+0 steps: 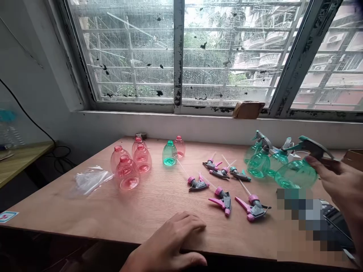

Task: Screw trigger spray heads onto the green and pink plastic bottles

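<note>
My right hand (331,172) grips a green spray bottle (296,173) by its neck and dark spray head, at the right of the table. Close behind it stand several green spray bottles (258,165) with their heads on. My left hand (172,241) lies on the table's front edge, fingers relaxed and holding nothing. Beyond it are several loose pink-and-grey trigger sprayers (223,200) with thin tubes, plus a green-and-grey trigger sprayer (239,173). A headless green bottle (169,154) is upright at the back middle, touching or nearly touching a pink bottle (179,146).
Several headless pink bottles (127,174) are grouped on the left, beside clear plastic bags (92,178). A small dark object (141,135) sits at the back edge. Dark gear (338,223), partly blurred out, lies front right. A brown box (354,158) stands at the far right.
</note>
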The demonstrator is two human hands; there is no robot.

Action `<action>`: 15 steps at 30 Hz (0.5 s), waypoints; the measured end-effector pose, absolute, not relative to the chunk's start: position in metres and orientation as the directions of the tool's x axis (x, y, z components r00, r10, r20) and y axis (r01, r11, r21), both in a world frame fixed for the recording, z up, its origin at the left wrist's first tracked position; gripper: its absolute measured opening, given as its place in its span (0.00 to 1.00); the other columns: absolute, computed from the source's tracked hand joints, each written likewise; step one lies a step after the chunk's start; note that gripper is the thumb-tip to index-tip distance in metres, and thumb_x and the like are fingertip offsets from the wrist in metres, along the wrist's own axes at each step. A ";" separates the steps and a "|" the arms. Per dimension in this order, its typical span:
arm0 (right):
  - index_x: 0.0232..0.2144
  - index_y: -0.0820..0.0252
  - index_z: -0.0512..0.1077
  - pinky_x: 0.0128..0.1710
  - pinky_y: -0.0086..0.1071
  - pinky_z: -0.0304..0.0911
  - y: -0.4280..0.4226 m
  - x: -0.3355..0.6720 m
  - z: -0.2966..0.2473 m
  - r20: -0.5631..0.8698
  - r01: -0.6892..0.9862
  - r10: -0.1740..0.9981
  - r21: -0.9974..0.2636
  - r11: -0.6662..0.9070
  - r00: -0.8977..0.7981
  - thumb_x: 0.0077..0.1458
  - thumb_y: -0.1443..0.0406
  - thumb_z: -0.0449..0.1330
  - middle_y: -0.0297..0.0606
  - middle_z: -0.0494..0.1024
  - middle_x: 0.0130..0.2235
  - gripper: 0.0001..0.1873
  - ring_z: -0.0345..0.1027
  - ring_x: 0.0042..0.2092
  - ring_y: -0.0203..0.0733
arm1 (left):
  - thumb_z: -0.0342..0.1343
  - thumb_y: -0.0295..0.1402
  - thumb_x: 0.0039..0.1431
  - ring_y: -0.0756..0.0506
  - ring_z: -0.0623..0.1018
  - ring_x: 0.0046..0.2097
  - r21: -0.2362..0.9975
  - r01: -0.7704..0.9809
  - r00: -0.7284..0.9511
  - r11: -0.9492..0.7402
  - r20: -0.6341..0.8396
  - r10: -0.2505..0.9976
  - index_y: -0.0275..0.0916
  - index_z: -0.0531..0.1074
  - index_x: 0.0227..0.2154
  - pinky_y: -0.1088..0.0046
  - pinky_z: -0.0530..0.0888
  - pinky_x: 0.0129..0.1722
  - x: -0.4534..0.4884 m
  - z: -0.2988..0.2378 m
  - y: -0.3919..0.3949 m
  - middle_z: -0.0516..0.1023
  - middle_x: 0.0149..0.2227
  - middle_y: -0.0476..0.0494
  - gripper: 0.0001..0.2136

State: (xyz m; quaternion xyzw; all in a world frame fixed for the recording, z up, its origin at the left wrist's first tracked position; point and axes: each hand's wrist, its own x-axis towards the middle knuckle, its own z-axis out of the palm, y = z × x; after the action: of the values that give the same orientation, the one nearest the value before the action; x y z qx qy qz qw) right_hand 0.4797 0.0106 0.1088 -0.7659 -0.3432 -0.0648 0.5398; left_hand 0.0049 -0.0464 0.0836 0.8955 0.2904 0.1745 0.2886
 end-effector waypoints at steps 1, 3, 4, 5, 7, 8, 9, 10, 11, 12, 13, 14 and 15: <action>0.48 0.74 0.82 0.40 0.48 0.64 0.019 0.485 0.112 0.439 0.584 0.473 -0.783 -0.216 0.764 0.53 0.51 0.69 0.66 0.84 0.43 0.31 0.76 0.52 0.66 | 0.67 0.42 0.60 0.37 0.75 0.58 0.620 0.405 0.776 -0.671 0.155 0.611 0.45 0.70 0.56 0.65 0.71 0.60 0.006 0.084 -0.046 0.78 0.55 0.42 0.23; 0.47 0.76 0.82 0.37 0.48 0.63 0.032 0.494 0.114 0.411 0.597 0.520 -0.759 -0.260 0.749 0.52 0.53 0.70 0.68 0.84 0.41 0.30 0.76 0.50 0.68 | 0.66 0.40 0.62 0.38 0.75 0.58 0.621 0.395 0.780 -0.677 0.164 0.604 0.44 0.71 0.55 0.66 0.70 0.60 0.007 0.083 -0.045 0.78 0.55 0.42 0.21; 0.47 0.77 0.82 0.37 0.48 0.62 0.037 0.497 0.114 0.409 0.609 0.532 -0.744 -0.276 0.741 0.53 0.53 0.70 0.69 0.84 0.42 0.30 0.76 0.49 0.69 | 0.66 0.39 0.62 0.38 0.75 0.58 0.621 0.394 0.780 -0.678 0.165 0.604 0.44 0.72 0.54 0.67 0.70 0.60 0.007 0.083 -0.045 0.79 0.54 0.42 0.19; 0.47 0.77 0.82 0.36 0.48 0.61 0.041 0.500 0.113 0.411 0.623 0.546 -0.727 -0.287 0.730 0.53 0.53 0.69 0.69 0.84 0.42 0.30 0.76 0.48 0.69 | 0.65 0.38 0.64 0.39 0.75 0.58 0.623 0.393 0.780 -0.677 0.165 0.604 0.44 0.72 0.54 0.67 0.70 0.59 0.008 0.082 -0.044 0.79 0.54 0.43 0.18; 0.48 0.75 0.82 0.36 0.48 0.60 0.049 0.503 0.109 0.425 0.654 0.566 -0.698 -0.293 0.706 0.55 0.52 0.67 0.67 0.84 0.42 0.30 0.75 0.47 0.68 | 0.63 0.36 0.65 0.39 0.75 0.57 0.627 0.384 0.782 -0.678 0.170 0.600 0.44 0.72 0.54 0.66 0.70 0.59 0.008 0.081 -0.043 0.79 0.53 0.42 0.16; 0.48 0.74 0.82 0.35 0.47 0.60 0.053 0.505 0.106 0.434 0.671 0.580 -0.685 -0.285 0.689 0.56 0.51 0.66 0.65 0.84 0.42 0.30 0.75 0.46 0.66 | 0.62 0.36 0.66 0.39 0.75 0.57 0.629 0.377 0.784 -0.680 0.174 0.596 0.45 0.71 0.54 0.65 0.70 0.59 0.008 0.081 -0.043 0.79 0.53 0.42 0.15; 0.48 0.73 0.82 0.35 0.46 0.60 0.056 0.505 0.103 0.444 0.687 0.592 -0.673 -0.275 0.672 0.57 0.51 0.65 0.63 0.84 0.42 0.30 0.75 0.45 0.64 | 0.61 0.35 0.67 0.39 0.75 0.57 0.631 0.371 0.785 -0.681 0.178 0.593 0.45 0.72 0.54 0.65 0.70 0.59 0.008 0.081 -0.043 0.79 0.53 0.42 0.14; 0.48 0.71 0.82 0.36 0.45 0.61 0.059 0.506 0.101 0.451 0.701 0.606 -0.662 -0.265 0.655 0.57 0.50 0.65 0.60 0.84 0.41 0.29 0.75 0.45 0.62 | 0.61 0.35 0.67 0.39 0.75 0.57 0.631 0.365 0.788 -0.684 0.182 0.588 0.45 0.72 0.54 0.65 0.70 0.59 0.009 0.081 -0.042 0.79 0.53 0.42 0.14; 0.47 0.69 0.82 0.37 0.44 0.62 0.061 0.507 0.098 0.455 0.712 0.619 -0.653 -0.256 0.640 0.58 0.49 0.65 0.55 0.84 0.39 0.28 0.76 0.44 0.60 | 0.60 0.35 0.67 0.39 0.75 0.58 0.632 0.362 0.790 -0.685 0.183 0.586 0.45 0.72 0.53 0.65 0.70 0.59 0.009 0.080 -0.042 0.79 0.53 0.42 0.13; 0.46 0.67 0.82 0.38 0.43 0.64 0.063 0.507 0.095 0.456 0.721 0.630 -0.647 -0.250 0.628 0.59 0.49 0.65 0.51 0.84 0.38 0.27 0.76 0.44 0.57 | 0.60 0.34 0.67 0.39 0.75 0.58 0.635 0.361 0.789 -0.683 0.183 0.587 0.45 0.72 0.53 0.66 0.70 0.60 0.009 0.080 -0.041 0.79 0.53 0.43 0.13; 0.45 0.65 0.81 0.40 0.43 0.66 0.065 0.507 0.091 0.457 0.727 0.640 -0.642 -0.244 0.618 0.59 0.48 0.64 0.46 0.84 0.37 0.25 0.76 0.43 0.55 | 0.60 0.34 0.67 0.39 0.75 0.58 0.638 0.363 0.787 -0.679 0.180 0.590 0.45 0.73 0.53 0.66 0.70 0.60 0.009 0.080 -0.041 0.79 0.53 0.43 0.13; 0.44 0.63 0.80 0.41 0.43 0.68 0.067 0.507 0.088 0.458 0.732 0.648 -0.639 -0.236 0.608 0.60 0.48 0.64 0.42 0.83 0.37 0.24 0.77 0.43 0.53 | 0.60 0.34 0.67 0.39 0.75 0.58 0.641 0.367 0.785 -0.675 0.177 0.594 0.45 0.73 0.53 0.67 0.70 0.60 0.009 0.080 -0.041 0.79 0.53 0.43 0.13; 0.44 0.62 0.79 0.43 0.44 0.70 0.068 0.507 0.085 0.461 0.738 0.657 -0.636 -0.224 0.597 0.62 0.49 0.63 0.39 0.82 0.38 0.22 0.77 0.43 0.52 | 0.60 0.34 0.67 0.39 0.75 0.58 0.643 0.372 0.783 -0.670 0.171 0.598 0.45 0.73 0.53 0.67 0.71 0.60 0.009 0.080 -0.040 0.79 0.54 0.43 0.13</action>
State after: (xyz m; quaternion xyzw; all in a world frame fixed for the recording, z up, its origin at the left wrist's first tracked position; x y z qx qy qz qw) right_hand 0.5073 0.0681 0.0855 -0.7808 -0.4466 -0.0470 0.4343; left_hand 0.0088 -0.0403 0.0800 0.8943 0.2712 0.1872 0.3027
